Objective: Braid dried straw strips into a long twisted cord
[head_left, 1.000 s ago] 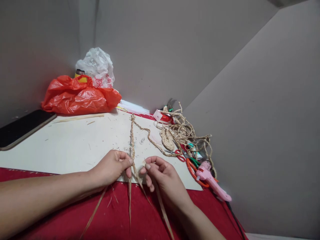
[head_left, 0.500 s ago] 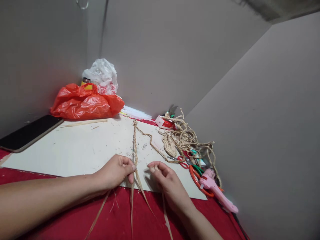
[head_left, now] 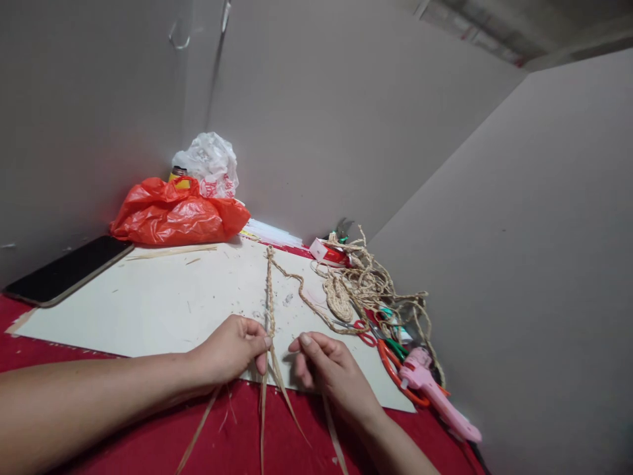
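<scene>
A thin straw-coloured braid (head_left: 270, 287) runs down the white board, its top end fixed near the far edge. Thumb and forefinger of my left hand (head_left: 237, 349) pinch its lower end. Loose flat fibre strands (head_left: 284, 389) hang below this pinch over the board's near edge. Another strand (head_left: 198, 429) trails from under the left hand. To the right of the braid and apart from it, my right hand (head_left: 329, 369) is closed, thumb against forefinger. A pale fibre strand (head_left: 335, 435) hangs from beneath it; the gripped part is hidden by the fingers.
The white board (head_left: 173, 303) lies on red cloth (head_left: 148, 429). A phone (head_left: 69, 270) and a red plastic bag (head_left: 182, 214) are at the left. Tangled braided cord (head_left: 370, 270), scissors (head_left: 366, 333) and a pink glue gun (head_left: 438, 396) lie right. Grey walls (head_left: 519, 218) stand behind.
The view has shifted slightly, so everything sits a little lower. My right hand's fingers have rolled, the thumb now lying over the forefinger. My left hand keeps its pinch on the braid.
</scene>
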Demonstrator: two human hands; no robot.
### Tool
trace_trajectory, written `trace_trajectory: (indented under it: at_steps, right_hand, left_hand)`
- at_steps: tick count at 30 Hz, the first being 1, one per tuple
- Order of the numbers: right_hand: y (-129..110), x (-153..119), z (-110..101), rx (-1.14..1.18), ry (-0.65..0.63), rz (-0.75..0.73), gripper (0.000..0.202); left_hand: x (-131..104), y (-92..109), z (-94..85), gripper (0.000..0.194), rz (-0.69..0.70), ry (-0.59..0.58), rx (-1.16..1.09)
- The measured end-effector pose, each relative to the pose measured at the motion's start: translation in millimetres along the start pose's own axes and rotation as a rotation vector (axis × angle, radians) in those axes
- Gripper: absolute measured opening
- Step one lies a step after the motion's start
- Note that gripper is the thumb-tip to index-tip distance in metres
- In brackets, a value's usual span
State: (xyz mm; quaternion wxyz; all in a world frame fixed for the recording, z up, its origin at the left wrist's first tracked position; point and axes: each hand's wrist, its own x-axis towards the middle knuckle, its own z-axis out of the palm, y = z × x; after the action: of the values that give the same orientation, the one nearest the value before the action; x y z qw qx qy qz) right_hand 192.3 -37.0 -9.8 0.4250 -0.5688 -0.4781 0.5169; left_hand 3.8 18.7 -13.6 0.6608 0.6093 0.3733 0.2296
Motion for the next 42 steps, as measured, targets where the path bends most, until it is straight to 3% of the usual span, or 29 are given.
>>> trace_trajectory:
  at_steps: [4,10,13,16,19,24,28,38,42]
  right_hand:
    - [-3.7,0.3,-1.2,0.111,-0.054,0.089,0.032]
    - [5.1,9.6,-9.4,0.174,0.16,-0.034,0.04]
    - [3.1,9.2,-9.8,0.314,0.11,0.044,0.047]
    - [-0.4,6.6,-9.6,0.412,0.027,0.103,0.041]
    - [-1.2,6.5,-11.9,0.377,0.025,0.065,0.043]
    - [2.7,12.0,-18.1,0.199,0.189,-0.027,0.03]
    - [7.4,16.5,-21.3,0.098,0.204,-0.048,0.035]
    - [1.1,16.1,-24.0,0.242,0.104,0.036,0.04]
    - [4.2,18.0,-24.0,0.253,0.168,-0.02,0.035]
  left_hand:
    - [1.5,-0.8,-0.5,0.033,0.035,-0.015,-0.004]
    - [-1.8,7.4,0.8,0.03,-0.032,0.0,0.009]
    - [-3.3,10.9,1.4,0.03,-0.032,-0.003,0.007]
    - [-4.0,13.2,1.8,0.031,-0.043,-0.009,0.008]
    - [-3.8,13.3,1.9,0.03,-0.047,-0.006,0.0]
    - [-1.6,8.2,1.5,0.028,-0.025,-0.011,-0.018]
    - [-1.0,7.2,1.1,0.029,-0.033,-0.008,-0.001]
    - [-1.0,7.7,0.7,0.029,-0.029,-0.015,0.0]
    - [-1.3,7.6,0.6,0.027,-0.04,-0.005,0.013]
